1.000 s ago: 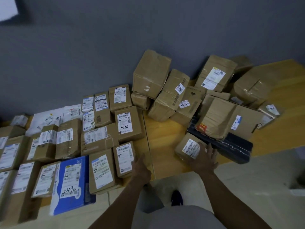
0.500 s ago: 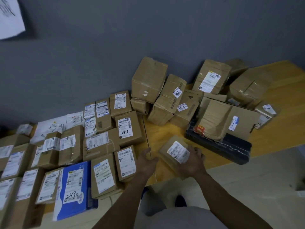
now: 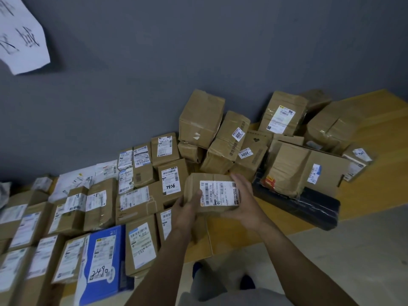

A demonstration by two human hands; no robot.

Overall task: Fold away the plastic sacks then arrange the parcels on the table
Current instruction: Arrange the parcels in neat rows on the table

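Parcel (image 3: 212, 195): a small brown carton with its white barcode label facing up, held between both grips at the centre of the view, over the near part of the desk (image 3: 364, 195).

Left grip (image 3: 187, 212): holds the carton's left end, thumb on top beside the label.

Right grip (image 3: 245, 202): cups the right end, fingers curled over the far edge.

Surroundings, taken from the held carton:
- From 8 to 10 o'clock, labelled parcels (image 3: 99, 204) lie flat in close rows.
- At 7 o'clock, a blue parcel (image 3: 103, 261) marked 2490 sits at the desk's front edge.
- From 12 to 2 o'clock, a heap of cartons (image 3: 220, 140) leans tilted against the grey wall (image 3: 198, 51).
- At 3 o'clock, a black-wrapped package (image 3: 309, 206) lies partly under that heap.
- At 10 o'clock, high on the wall, hangs a paper sheet (image 3: 22, 36).
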